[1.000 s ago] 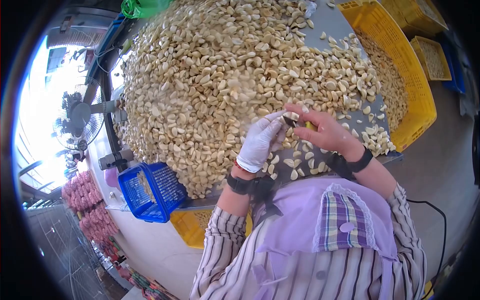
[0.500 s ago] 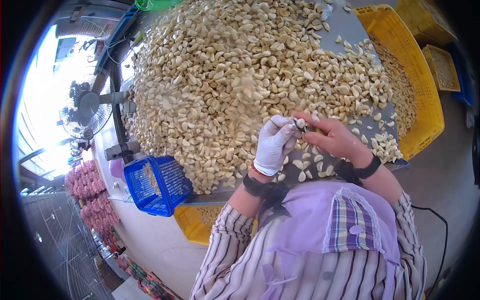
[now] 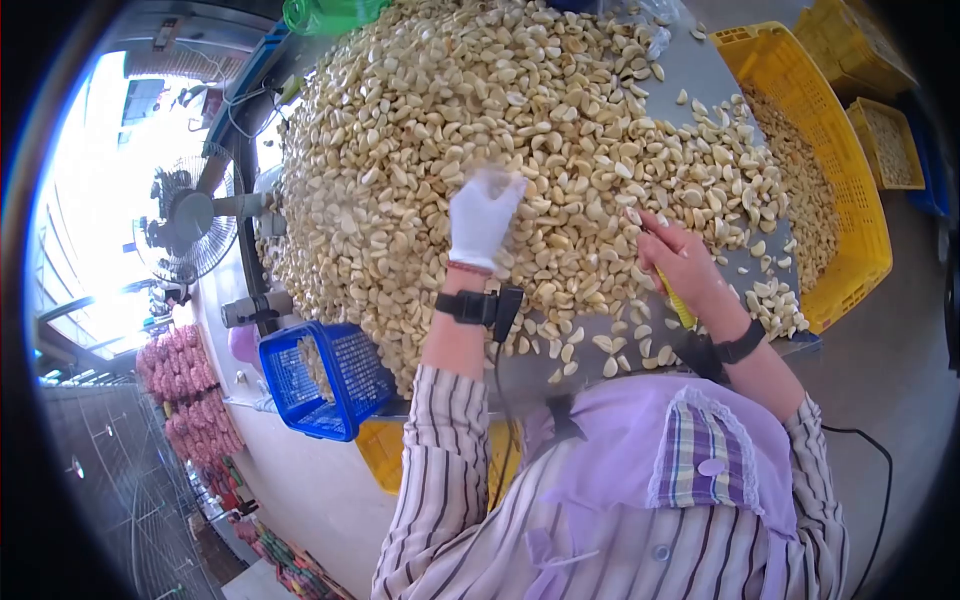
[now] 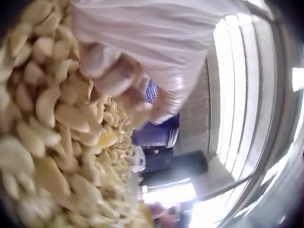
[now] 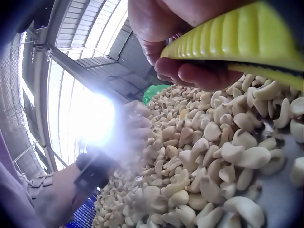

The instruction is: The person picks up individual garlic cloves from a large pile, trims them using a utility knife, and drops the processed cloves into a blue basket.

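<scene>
My left hand [image 3: 482,220], in a white glove, reaches over the big heap of peeled garlic cloves [image 3: 400,210] and is blurred at the fingertips. Its fingers are bent with the thumb near them in the left wrist view; I cannot tell whether a clove is between them. My bare right hand [image 3: 692,272] is over the near right part of the heap and grips a yellow-handled knife [image 5: 228,40]. The handle's ribbed side shows in the right wrist view, while its other end sticks out below the palm in the head view.
A yellow crate [image 3: 850,230] with cloves stands along the table's right edge. At the near left is a blue basket [image 3: 350,375]; a fan [image 3: 190,215] stands beyond it. Loose cloves lie on the grey tabletop [image 3: 690,85]. A green bag [image 3: 325,14] lies at the far end.
The hands were together over a clove and the knife. Now my left hand has moved left and away over the heap, and my right hand has drawn slightly right with the knife.
</scene>
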A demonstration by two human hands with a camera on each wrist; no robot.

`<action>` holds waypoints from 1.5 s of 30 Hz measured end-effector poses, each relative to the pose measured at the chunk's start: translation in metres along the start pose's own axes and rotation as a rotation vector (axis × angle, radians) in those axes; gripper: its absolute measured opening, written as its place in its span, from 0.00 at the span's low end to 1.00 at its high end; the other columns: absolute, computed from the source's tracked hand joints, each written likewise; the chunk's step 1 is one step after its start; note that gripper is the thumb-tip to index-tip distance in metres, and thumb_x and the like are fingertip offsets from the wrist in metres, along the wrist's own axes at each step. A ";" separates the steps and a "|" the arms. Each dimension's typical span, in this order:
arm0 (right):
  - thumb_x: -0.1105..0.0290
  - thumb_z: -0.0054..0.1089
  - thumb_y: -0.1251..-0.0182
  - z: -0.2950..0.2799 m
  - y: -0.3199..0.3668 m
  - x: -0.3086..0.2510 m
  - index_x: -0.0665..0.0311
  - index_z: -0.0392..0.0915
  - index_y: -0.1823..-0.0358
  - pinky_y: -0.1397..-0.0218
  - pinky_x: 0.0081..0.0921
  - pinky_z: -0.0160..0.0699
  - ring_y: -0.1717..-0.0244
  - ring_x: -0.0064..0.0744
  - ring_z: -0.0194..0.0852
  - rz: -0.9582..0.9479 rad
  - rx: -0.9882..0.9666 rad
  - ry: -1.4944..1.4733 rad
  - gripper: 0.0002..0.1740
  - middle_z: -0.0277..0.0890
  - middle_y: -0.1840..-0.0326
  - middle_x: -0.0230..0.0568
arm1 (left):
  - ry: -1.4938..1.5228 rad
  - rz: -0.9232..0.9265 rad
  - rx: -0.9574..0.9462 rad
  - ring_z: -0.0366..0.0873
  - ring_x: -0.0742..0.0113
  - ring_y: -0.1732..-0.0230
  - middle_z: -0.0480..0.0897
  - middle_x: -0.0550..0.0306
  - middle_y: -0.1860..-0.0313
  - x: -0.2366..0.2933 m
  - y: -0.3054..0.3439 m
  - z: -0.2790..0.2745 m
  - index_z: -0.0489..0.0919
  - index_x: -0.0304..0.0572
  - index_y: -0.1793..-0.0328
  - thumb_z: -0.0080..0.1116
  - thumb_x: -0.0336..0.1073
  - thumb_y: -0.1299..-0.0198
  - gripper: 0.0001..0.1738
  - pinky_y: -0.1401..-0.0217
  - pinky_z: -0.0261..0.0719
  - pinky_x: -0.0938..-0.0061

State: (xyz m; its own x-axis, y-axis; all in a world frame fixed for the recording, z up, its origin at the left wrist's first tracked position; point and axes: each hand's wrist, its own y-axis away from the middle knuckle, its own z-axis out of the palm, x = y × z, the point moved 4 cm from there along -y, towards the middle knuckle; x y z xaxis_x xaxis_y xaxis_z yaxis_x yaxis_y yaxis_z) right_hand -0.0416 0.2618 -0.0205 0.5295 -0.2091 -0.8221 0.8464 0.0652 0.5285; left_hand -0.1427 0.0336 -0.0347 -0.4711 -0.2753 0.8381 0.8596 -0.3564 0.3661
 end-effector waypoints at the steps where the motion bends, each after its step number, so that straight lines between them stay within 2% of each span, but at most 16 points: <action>1: 0.66 0.48 0.30 0.002 0.001 0.000 0.66 0.63 0.33 0.80 0.11 0.60 0.82 0.13 0.59 0.016 0.010 -0.012 0.25 0.67 0.76 0.27 | -0.079 -0.024 -0.015 0.72 0.67 0.78 0.73 0.66 0.79 0.001 -0.003 -0.001 0.79 0.45 0.56 0.57 0.44 0.41 0.13 0.79 0.69 0.78; 4: 0.67 0.48 0.29 -0.010 -0.007 0.011 0.65 0.64 0.33 0.81 0.11 0.59 0.82 0.13 0.59 -0.008 0.028 -0.041 0.24 0.66 0.76 0.27 | 0.298 -0.098 -0.018 0.70 0.68 0.81 0.71 0.63 0.80 -0.006 0.027 0.028 0.78 0.46 0.60 0.52 0.43 0.37 0.11 0.82 0.65 0.81; 5: 0.66 0.48 0.29 -0.012 -0.009 0.015 0.63 0.66 0.34 0.81 0.10 0.58 0.83 0.12 0.58 -0.018 0.033 -0.108 0.23 0.66 0.77 0.26 | -0.021 0.292 -0.001 0.69 0.71 0.83 0.72 0.62 0.78 0.004 0.035 0.045 0.74 0.46 0.60 0.47 0.44 0.33 0.12 0.86 0.61 0.84; 6: 0.66 0.48 0.29 -0.013 -0.010 0.016 0.63 0.66 0.34 0.81 0.10 0.58 0.83 0.12 0.58 -0.015 0.030 -0.110 0.23 0.66 0.77 0.26 | -0.023 0.291 0.003 0.69 0.71 0.83 0.72 0.62 0.78 0.006 0.033 0.039 0.74 0.46 0.60 0.47 0.44 0.33 0.12 0.86 0.61 0.84; 8: 0.63 0.52 0.31 -0.016 -0.008 0.013 0.67 0.67 0.36 0.83 0.11 0.59 0.83 0.12 0.60 -0.057 0.019 -0.158 0.25 0.68 0.76 0.26 | 0.700 0.146 -0.097 0.69 0.71 0.84 0.72 0.62 0.79 0.011 0.024 0.024 0.72 0.45 0.63 0.44 0.47 0.32 0.15 0.87 0.61 0.83; 11: 0.64 0.51 0.30 -0.013 -0.009 0.011 0.66 0.67 0.37 0.83 0.11 0.58 0.83 0.12 0.59 -0.033 0.016 -0.179 0.24 0.67 0.76 0.26 | -0.302 0.255 0.530 0.74 0.66 0.82 0.75 0.59 0.81 0.063 0.014 -0.014 0.76 0.45 0.69 0.48 0.49 0.33 0.18 0.82 0.71 0.75; 12: 0.64 0.51 0.30 -0.012 -0.011 0.010 0.66 0.67 0.37 0.83 0.11 0.58 0.83 0.12 0.59 -0.039 0.015 -0.178 0.24 0.67 0.76 0.26 | -0.301 0.260 0.528 0.74 0.66 0.82 0.75 0.59 0.81 0.067 -0.001 -0.034 0.76 0.45 0.69 0.48 0.49 0.33 0.18 0.82 0.71 0.75; 14: 0.64 0.51 0.30 -0.010 -0.013 0.013 0.65 0.67 0.36 0.83 0.12 0.58 0.83 0.12 0.59 -0.035 0.021 -0.128 0.23 0.67 0.76 0.25 | -1.405 0.706 0.597 0.80 0.55 0.73 0.81 0.50 0.75 0.076 -0.020 -0.058 0.79 0.43 0.68 0.50 0.49 0.38 0.18 0.71 0.77 0.65; 18: 0.63 0.51 0.30 -0.007 -0.014 0.014 0.64 0.68 0.36 0.82 0.12 0.58 0.82 0.12 0.59 -0.026 0.006 -0.097 0.23 0.67 0.76 0.25 | -1.960 0.181 0.528 0.83 0.61 0.63 0.84 0.51 0.64 0.082 -0.036 -0.039 0.82 0.39 0.56 0.61 0.45 0.45 0.18 0.60 0.76 0.68; 20: 0.65 0.48 0.29 -0.005 -0.010 0.008 0.69 0.66 0.36 0.81 0.09 0.59 0.82 0.11 0.58 -0.041 -0.054 -0.101 0.23 0.65 0.77 0.24 | -1.840 0.176 0.441 0.80 0.47 0.65 0.82 0.44 0.66 0.086 -0.039 -0.045 0.83 0.48 0.58 0.49 0.50 0.42 0.19 0.61 0.77 0.55; 22: 0.65 0.48 0.29 -0.008 -0.011 0.010 0.69 0.66 0.36 0.81 0.10 0.59 0.82 0.11 0.58 -0.027 -0.025 -0.093 0.23 0.65 0.77 0.24 | -1.725 0.152 0.358 0.82 0.55 0.68 0.83 0.51 0.72 0.082 -0.038 -0.053 0.84 0.45 0.59 0.53 0.46 0.42 0.16 0.65 0.78 0.64; 24: 0.65 0.48 0.29 -0.011 -0.010 0.013 0.70 0.66 0.36 0.81 0.10 0.59 0.82 0.11 0.58 -0.004 0.013 -0.088 0.23 0.64 0.77 0.24 | -0.533 -0.155 0.272 0.79 0.72 0.75 0.82 0.61 0.74 0.067 -0.010 -0.029 0.83 0.42 0.58 0.60 0.39 0.42 0.11 0.75 0.73 0.79; 26: 0.67 0.49 0.30 -0.007 -0.009 0.007 0.70 0.66 0.36 0.80 0.10 0.60 0.83 0.12 0.59 -0.062 -0.004 -0.077 0.24 0.65 0.77 0.25 | -0.056 -0.119 0.155 0.70 0.85 0.79 0.79 0.69 0.73 0.047 0.006 0.000 0.81 0.39 0.54 0.63 0.33 0.43 0.11 0.80 0.63 0.89; 40: 0.64 0.57 0.35 0.033 0.013 -0.023 0.60 0.65 0.32 0.72 0.16 0.64 0.75 0.14 0.62 -0.141 -0.307 0.167 0.29 0.68 0.75 0.25 | -0.185 0.283 0.096 0.73 0.79 0.73 0.79 0.60 0.67 -0.003 0.067 0.076 0.79 0.38 0.62 0.62 0.21 0.47 0.08 0.71 0.72 0.88; 42: 0.68 0.51 0.31 0.031 0.011 -0.012 0.53 0.62 0.30 0.75 0.11 0.64 0.78 0.12 0.63 -0.012 -0.383 0.157 0.28 0.68 0.71 0.26 | 0.160 0.028 0.006 0.76 0.74 0.70 0.80 0.56 0.62 -0.014 0.073 0.068 0.77 0.37 0.66 0.61 0.21 0.46 0.05 0.65 0.76 0.85; 45: 0.69 0.48 0.30 0.028 0.003 -0.007 0.56 0.63 0.31 0.77 0.10 0.62 0.81 0.12 0.61 0.040 -0.290 -0.029 0.25 0.66 0.74 0.24 | 0.563 0.151 -0.095 0.76 0.71 0.66 0.78 0.58 0.62 -0.008 0.069 0.066 0.75 0.38 0.59 0.57 0.27 0.42 0.05 0.63 0.78 0.84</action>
State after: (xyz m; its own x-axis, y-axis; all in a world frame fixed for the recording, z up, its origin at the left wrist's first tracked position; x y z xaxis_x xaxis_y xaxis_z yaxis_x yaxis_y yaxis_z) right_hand -0.0444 0.2359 -0.0074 0.5644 -0.2285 -0.7932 0.8081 0.3491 0.4744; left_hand -0.0662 0.0700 0.0103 -0.4001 -0.7516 0.5245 0.9159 -0.3478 0.2003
